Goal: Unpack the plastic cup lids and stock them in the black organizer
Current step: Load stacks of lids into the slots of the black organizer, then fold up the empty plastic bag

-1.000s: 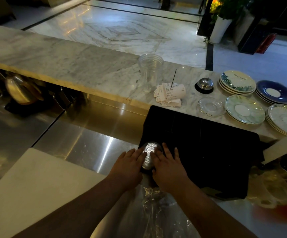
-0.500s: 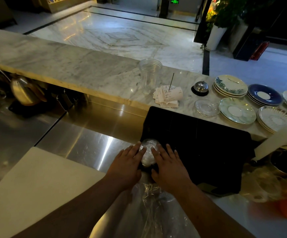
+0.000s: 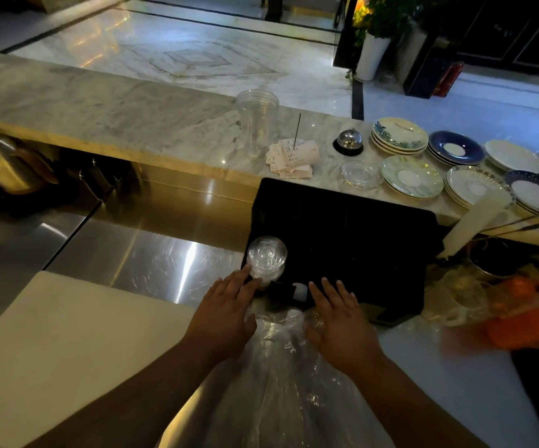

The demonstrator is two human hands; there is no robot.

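A stack of clear plastic cup lids [image 3: 266, 257] stands in the near-left corner of the black organizer [image 3: 358, 231]. My left hand [image 3: 226, 312] is open just below the stack, its fingertips touching or nearly touching the stack's base. My right hand [image 3: 339, 315] is open too, fingers spread over the organizer's front edge, apart from the lids. An empty clear plastic bag [image 3: 281, 376] lies crumpled on the steel counter under and between my wrists.
On the marble ledge stand stacked clear cups [image 3: 257, 121], spiked receipts [image 3: 294, 155], a call bell [image 3: 348, 141] and several saucer stacks [image 3: 412, 176]. A white board [image 3: 68, 344] lies at the left. Plastic wrapping and something orange [image 3: 520, 321] sit at the right.
Both hands have let go of the lid stack and drawn back toward me and apart. The stack now stands uncovered in the organizer.
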